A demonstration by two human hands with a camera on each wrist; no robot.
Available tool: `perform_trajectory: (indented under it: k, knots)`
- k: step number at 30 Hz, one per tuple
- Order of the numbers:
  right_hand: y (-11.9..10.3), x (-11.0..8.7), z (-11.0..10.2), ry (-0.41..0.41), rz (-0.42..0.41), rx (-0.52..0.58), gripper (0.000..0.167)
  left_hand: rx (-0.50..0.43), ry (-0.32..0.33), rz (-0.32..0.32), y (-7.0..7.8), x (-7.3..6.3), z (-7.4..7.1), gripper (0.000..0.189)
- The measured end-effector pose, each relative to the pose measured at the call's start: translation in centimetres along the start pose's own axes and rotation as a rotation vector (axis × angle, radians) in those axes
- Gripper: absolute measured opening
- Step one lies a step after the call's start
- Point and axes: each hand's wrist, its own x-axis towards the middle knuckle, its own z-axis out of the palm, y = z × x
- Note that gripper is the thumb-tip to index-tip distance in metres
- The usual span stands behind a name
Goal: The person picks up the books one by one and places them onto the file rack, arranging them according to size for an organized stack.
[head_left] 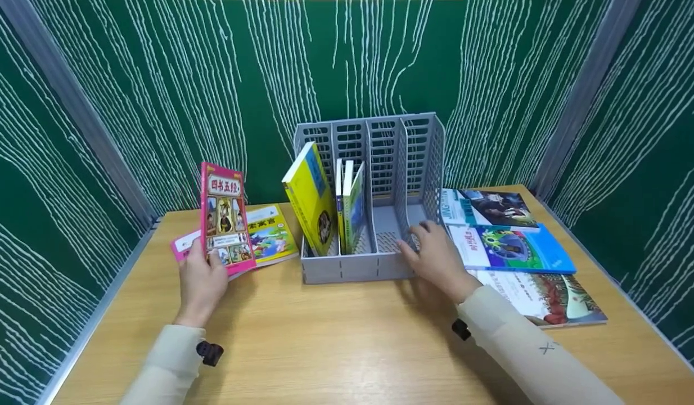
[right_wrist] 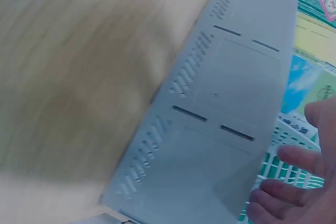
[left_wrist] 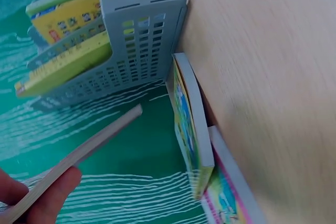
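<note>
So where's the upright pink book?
In the head view, the pink book is held up in the left hand, to the left of the grey rack.

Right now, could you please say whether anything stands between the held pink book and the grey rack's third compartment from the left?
Yes, straight across: the yellow book and thin books in the two left compartments of the grey rack. The right hand is near that compartment's front.
</note>
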Motion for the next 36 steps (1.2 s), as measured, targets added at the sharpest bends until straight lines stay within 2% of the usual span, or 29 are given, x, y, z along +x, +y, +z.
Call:
perform_trajectory:
  k: [6,15,21,26,31,36]
  knots:
    - [-1.5,-0.2,-1.0,0.152,-0.073,0.092,0.055,0.142,0.114,0.244,0.9,-0.7,1.0,0.036]
    - [-3.5,-0.4,-2.5,0.168,-0.153,0.302,0.07,0.301,0.234,0.568,1.5,-1.6,1.9,0.045]
    - [-5.1,-0.8,-3.1,0.12,-0.186,0.454,0.08,0.364,0.337,0.841,1.9,-1.6,2.6,0.047]
    - [-6.4,-1.2,-3.5,0.042,-0.163,0.574,0.085,0.42,0.403,1.017,2.5,-1.6,3.5,0.054]
    - [-7.5,-1.6,-3.8,-0.017,-0.167,0.722,0.089,0.502,0.414,1.138,3.5,-1.7,4.2,0.055]
    - [-8.7,-2.1,-4.1,-0.072,-0.198,0.846,0.09,0.565,0.415,1.204,4.5,-1.9,4.9,0.059]
